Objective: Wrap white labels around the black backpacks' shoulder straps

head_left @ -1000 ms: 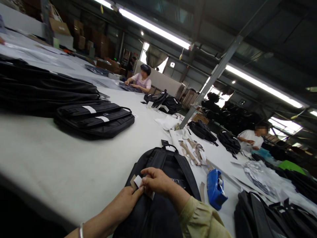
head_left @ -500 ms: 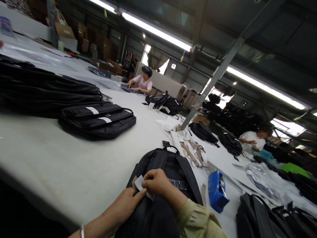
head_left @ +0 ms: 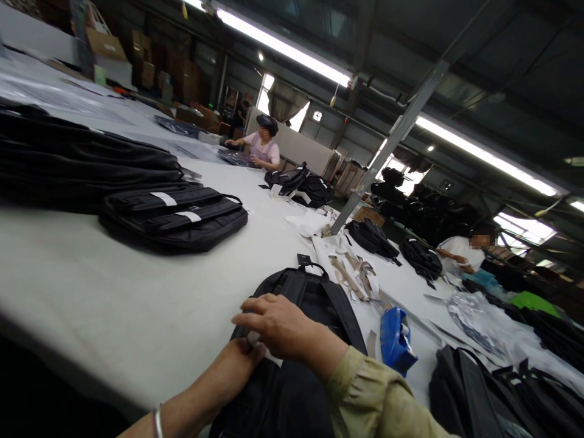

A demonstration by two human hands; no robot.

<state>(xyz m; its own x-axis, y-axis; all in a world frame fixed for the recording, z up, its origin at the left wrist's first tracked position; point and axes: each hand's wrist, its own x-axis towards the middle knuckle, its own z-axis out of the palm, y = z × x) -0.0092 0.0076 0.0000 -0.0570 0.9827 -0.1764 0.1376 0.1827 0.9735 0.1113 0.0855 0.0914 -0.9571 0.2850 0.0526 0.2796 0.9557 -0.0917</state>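
Note:
A black backpack (head_left: 292, 395) lies on the white table in front of me, its straps and top loop facing up. My left hand (head_left: 239, 365) pinches a white paper strip (head_left: 274, 359) at the left shoulder strap. Close above it, my right hand (head_left: 278, 325) bends over the same strap with its front fingers stretched a little apart. Its thumb side is at the strip, partly hidden by the hand itself. A black hang tag (head_left: 304, 260) lies by the top loop.
A blue tape dispenser (head_left: 398, 340) stands right of the backpack, near loose paper strips (head_left: 353, 277). Another backpack (head_left: 177, 219) with white-banded straps lies left, beside a stack of black bags (head_left: 82, 161). A metal post (head_left: 387, 152) rises beyond. Two people work farther off.
My right hand has shifted left over the strap, and its fingers have stretched out. The white strip, flat and standing up before, is now mostly covered and looks folded around the strap.

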